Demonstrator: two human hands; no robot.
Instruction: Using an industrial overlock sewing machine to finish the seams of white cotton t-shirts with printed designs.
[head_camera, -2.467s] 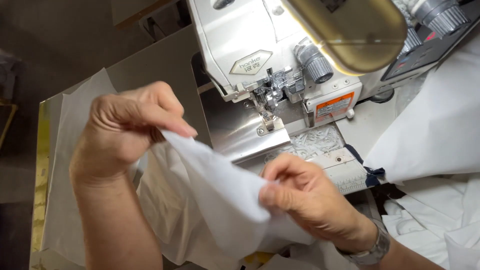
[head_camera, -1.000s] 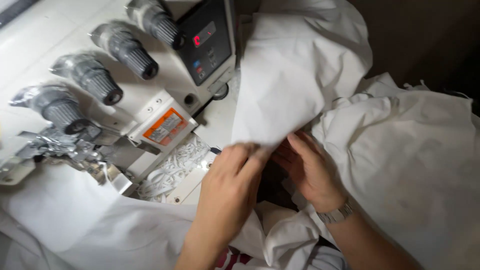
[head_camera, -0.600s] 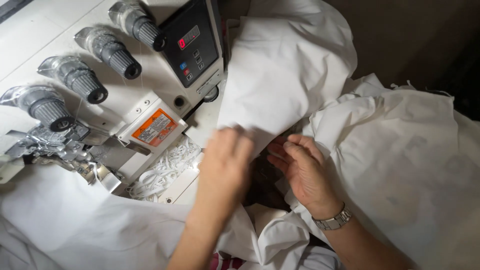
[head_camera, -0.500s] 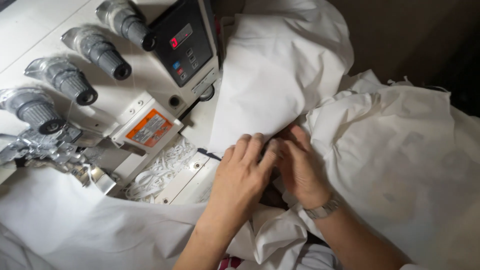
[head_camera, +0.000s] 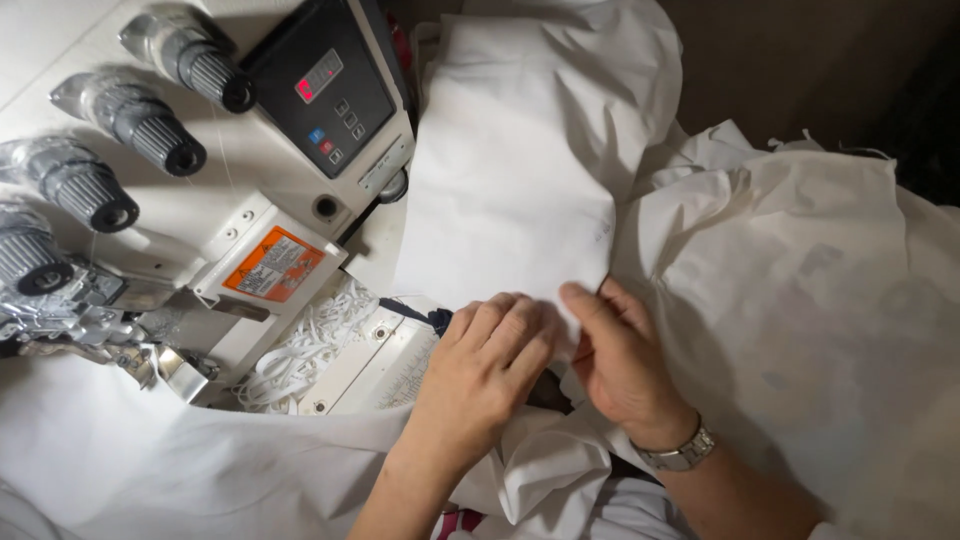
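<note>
A flat white fabric piece (head_camera: 520, 180) lies on top of a stack to the right of the sewing machine. My left hand (head_camera: 490, 370) rests with curled fingers on the piece's lower edge. Close beside it, my right hand (head_camera: 620, 360), with a metal watch on the wrist, pinches the same edge, thumb on top. The two hands almost touch. More white cloth (head_camera: 540, 480) bunches under my wrists and hides whatever lies beneath them.
A white overlock sewing machine (head_camera: 250, 160) fills the left, with a black control panel (head_camera: 325, 85), several grey tension knobs (head_camera: 150, 135) and an orange label (head_camera: 272, 265). White trimmings (head_camera: 300, 350) tangle by its base. A big crumpled white fabric pile (head_camera: 810, 300) lies right.
My view has swung from the needle area to the stack on the right. Both hands let the held cloth drop and came together at the flat piece's lower edge.
</note>
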